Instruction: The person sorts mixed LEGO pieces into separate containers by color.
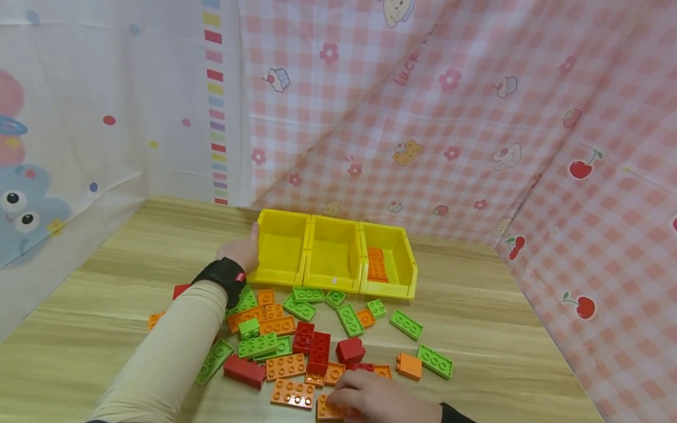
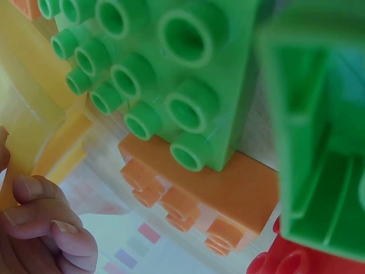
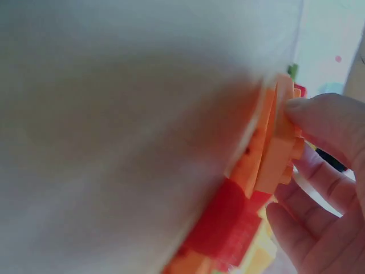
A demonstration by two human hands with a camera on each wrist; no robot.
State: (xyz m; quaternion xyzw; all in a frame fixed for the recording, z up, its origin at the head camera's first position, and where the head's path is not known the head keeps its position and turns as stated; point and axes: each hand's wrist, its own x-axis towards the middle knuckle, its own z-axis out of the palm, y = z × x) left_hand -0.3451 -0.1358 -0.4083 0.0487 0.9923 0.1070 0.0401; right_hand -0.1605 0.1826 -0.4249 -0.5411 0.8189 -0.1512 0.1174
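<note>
At the left end of a row of three joined yellow bins (image 1: 282, 249), my left hand (image 1: 240, 254) holds the outer side wall. In the left wrist view its curled fingers (image 2: 43, 214) lie against the yellow plastic. At the near edge of the brick pile, my right hand (image 1: 388, 399) pinches a flat orange toy brick (image 1: 329, 408). The right wrist view shows the thumb on the edge of this orange brick (image 3: 276, 142), its studs toward the fingers. Two orange bricks (image 1: 376, 264) lie in the right-hand bin; bare floor shows in the other two.
Several green, orange and red bricks are strewn before the bins, such as a red brick (image 1: 245, 371), an orange brick (image 1: 285, 366) and a green brick (image 1: 435, 361). Patterned cloth (image 1: 370, 117) borders the wooden tabletop (image 1: 476, 317) behind and on both sides.
</note>
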